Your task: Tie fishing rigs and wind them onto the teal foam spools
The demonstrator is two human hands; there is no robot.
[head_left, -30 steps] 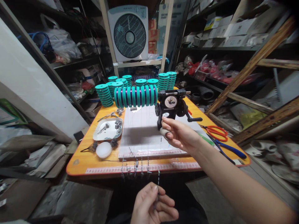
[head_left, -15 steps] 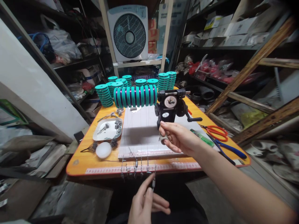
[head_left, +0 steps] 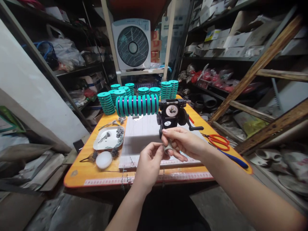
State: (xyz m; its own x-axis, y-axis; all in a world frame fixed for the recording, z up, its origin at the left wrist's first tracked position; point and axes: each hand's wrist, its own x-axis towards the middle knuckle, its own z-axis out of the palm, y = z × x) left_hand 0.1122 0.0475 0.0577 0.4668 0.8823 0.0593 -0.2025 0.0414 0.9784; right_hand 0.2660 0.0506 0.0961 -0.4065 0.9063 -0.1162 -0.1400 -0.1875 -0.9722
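Cramped shelf room, tidy little setup. Far left on the bench (head_left: pixel 72 175) sat a white tray (head_left: pixel 96 146) of metal bits (head_left: pixel 118 132), with a white puck (head_left: pixel 104 159) just in front, all within easy reach. Teal spools (head_left: pixel 106 103) stood stacked behind, and a row of spools (head_left: pixel 137 105) rode on a hand-crank winder (head_left: pixel 171 113), seemingly so the fine lines (head_left: pixel 123 179) could run down over a white board (head_left: pixel 137 141) and hang off the front edge without tangling. The left grip (head_left: pixel 149 163) had come up from below the bench edge, where it was pinching a small swivel a moment earlier. It now sat just beside the right grip (head_left: pixel 183 142), fingers closed, and whatever it held was hidden. The right grip was curled narrow around a finger wrap (head_left: pixel 168 147), above the board and just in front of the winder; I couldn't tell if it held line. Orange scissors (head_left: pixel 218 142) and blue pliers (head_left: pixel 237 159) lay off to the right, out of the way.
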